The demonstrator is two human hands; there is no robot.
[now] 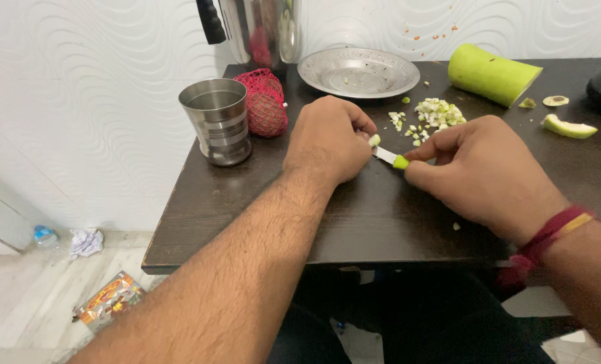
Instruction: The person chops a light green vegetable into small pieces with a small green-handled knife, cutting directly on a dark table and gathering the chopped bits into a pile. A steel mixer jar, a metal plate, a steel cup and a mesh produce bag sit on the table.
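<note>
My left hand (327, 139) rests on the dark table (246, 202), its fingers curled over a small pale green piece of gourd (374, 140). My right hand (479, 172) grips a small knife (389, 156) with a green handle, blade pointing left toward that piece. Just beyond the hands lies a pile of finely chopped gourd bits (435, 114). A large green gourd section (492, 74) lies at the back right.
A steel plate (357, 71) stands at the back, a steel cup (217, 120) and a red mesh bag (265, 104) at the left. Peel scraps (568, 127) lie at the right. A steel vessel (260, 30) stands against the wall. Litter lies on the floor (37, 290).
</note>
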